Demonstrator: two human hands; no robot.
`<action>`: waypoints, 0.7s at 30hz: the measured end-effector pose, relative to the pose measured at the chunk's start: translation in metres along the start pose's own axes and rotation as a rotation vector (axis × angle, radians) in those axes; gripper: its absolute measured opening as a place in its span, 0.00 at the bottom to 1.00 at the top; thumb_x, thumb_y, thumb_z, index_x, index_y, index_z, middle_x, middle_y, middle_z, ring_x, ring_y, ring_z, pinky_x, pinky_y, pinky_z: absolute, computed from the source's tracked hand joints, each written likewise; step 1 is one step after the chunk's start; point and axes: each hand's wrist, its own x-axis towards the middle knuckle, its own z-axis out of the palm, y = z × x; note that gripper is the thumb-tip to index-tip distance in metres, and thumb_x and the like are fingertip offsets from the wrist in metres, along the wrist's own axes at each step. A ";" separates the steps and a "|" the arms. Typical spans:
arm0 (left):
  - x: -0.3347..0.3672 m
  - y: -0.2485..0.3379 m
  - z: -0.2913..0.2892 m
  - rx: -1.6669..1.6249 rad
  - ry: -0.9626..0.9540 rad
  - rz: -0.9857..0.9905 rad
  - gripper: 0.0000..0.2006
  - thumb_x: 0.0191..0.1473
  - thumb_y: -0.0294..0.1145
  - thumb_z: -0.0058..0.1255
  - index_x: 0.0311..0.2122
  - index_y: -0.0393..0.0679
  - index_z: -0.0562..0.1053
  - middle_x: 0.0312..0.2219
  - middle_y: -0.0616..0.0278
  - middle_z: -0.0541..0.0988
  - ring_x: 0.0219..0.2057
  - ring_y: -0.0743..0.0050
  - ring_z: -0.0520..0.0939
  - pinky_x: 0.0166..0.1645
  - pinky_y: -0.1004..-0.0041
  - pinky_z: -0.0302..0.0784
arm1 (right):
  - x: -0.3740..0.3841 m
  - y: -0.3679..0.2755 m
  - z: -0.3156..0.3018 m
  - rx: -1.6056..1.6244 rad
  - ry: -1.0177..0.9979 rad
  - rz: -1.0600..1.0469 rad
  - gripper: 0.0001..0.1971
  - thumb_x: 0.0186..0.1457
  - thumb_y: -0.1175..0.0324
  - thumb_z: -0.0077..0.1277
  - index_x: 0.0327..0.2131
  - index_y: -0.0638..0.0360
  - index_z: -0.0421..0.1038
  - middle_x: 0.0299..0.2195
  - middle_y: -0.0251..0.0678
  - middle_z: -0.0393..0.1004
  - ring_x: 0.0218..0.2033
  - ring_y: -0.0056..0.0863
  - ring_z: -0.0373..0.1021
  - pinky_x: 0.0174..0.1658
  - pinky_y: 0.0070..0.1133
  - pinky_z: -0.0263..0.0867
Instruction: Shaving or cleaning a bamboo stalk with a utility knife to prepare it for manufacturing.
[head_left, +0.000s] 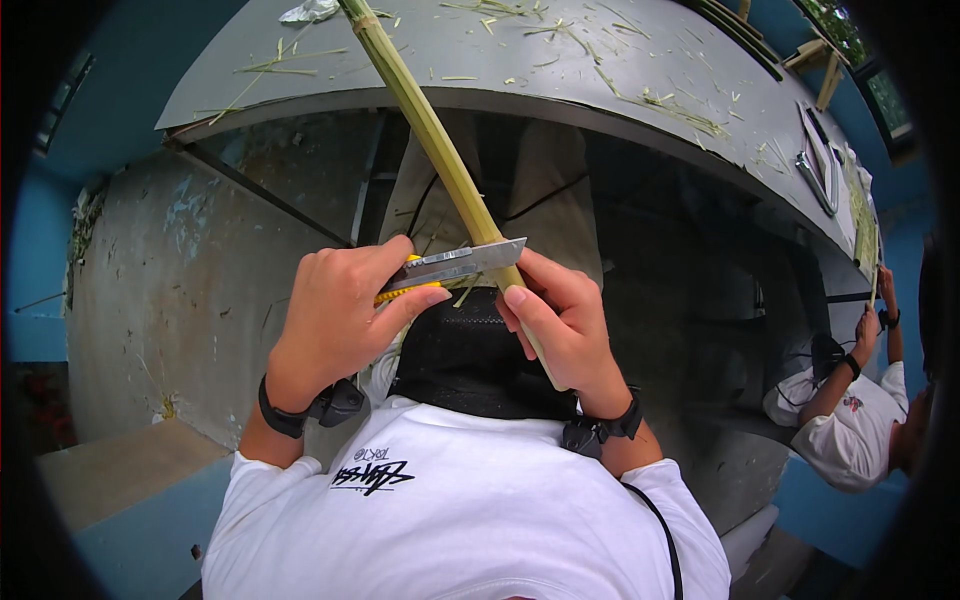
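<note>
My left hand (345, 310) is closed around the yellow handle of a utility knife (455, 264). Its broad steel blade lies across a green bamboo pole (425, 125), near a pale ring on the pole. Just below the blade, my right hand (565, 320) grips the pole's near end between thumb and fingers. The pole slants from my lap up and leftward, over the table edge and out at the top. Whether the blade is cutting into the surface I cannot tell.
A grey table (420, 60) spans the far side, strewn with green shavings (670, 105). A hacksaw (820, 165) rests at its right end. At far right, a co-worker in a white shirt (845, 425) holds a long strip. A tan-topped block (130, 475) stands at lower left.
</note>
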 end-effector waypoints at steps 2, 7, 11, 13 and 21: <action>0.000 0.001 0.000 -0.009 -0.001 -0.006 0.24 0.56 0.55 0.60 0.27 0.43 0.69 0.15 0.55 0.72 0.16 0.50 0.74 0.22 0.61 0.64 | 0.000 0.000 0.000 -0.004 0.001 0.004 0.21 0.65 0.70 0.47 0.59 0.68 0.70 0.22 0.30 0.72 0.15 0.10 0.61 0.20 0.12 0.56; -0.003 0.007 0.002 -0.041 0.000 -0.044 0.23 0.57 0.54 0.60 0.27 0.42 0.69 0.15 0.55 0.72 0.16 0.49 0.75 0.22 0.61 0.64 | -0.002 0.004 -0.003 -0.052 0.006 -0.018 0.22 0.64 0.72 0.50 0.60 0.69 0.68 0.24 0.29 0.71 0.17 0.13 0.62 0.22 0.15 0.57; -0.005 0.013 0.000 -0.018 -0.033 -0.097 0.22 0.56 0.53 0.60 0.27 0.42 0.70 0.14 0.55 0.73 0.16 0.49 0.75 0.22 0.60 0.65 | -0.002 0.004 -0.004 -0.146 0.019 -0.054 0.22 0.62 0.74 0.52 0.59 0.70 0.69 0.23 0.32 0.70 0.22 0.17 0.63 0.27 0.18 0.59; -0.006 0.015 -0.001 -0.011 -0.032 -0.110 0.22 0.56 0.52 0.61 0.27 0.42 0.71 0.14 0.55 0.73 0.16 0.49 0.75 0.22 0.60 0.65 | -0.003 0.005 -0.005 -0.170 0.018 -0.058 0.22 0.61 0.74 0.52 0.58 0.71 0.69 0.23 0.33 0.70 0.23 0.18 0.64 0.28 0.20 0.59; -0.004 0.012 -0.012 0.071 -0.024 -0.084 0.23 0.53 0.53 0.63 0.27 0.43 0.72 0.15 0.56 0.73 0.16 0.50 0.74 0.22 0.62 0.64 | -0.001 0.003 -0.004 -0.151 -0.023 -0.083 0.22 0.61 0.73 0.53 0.58 0.71 0.70 0.23 0.38 0.71 0.22 0.24 0.66 0.29 0.22 0.60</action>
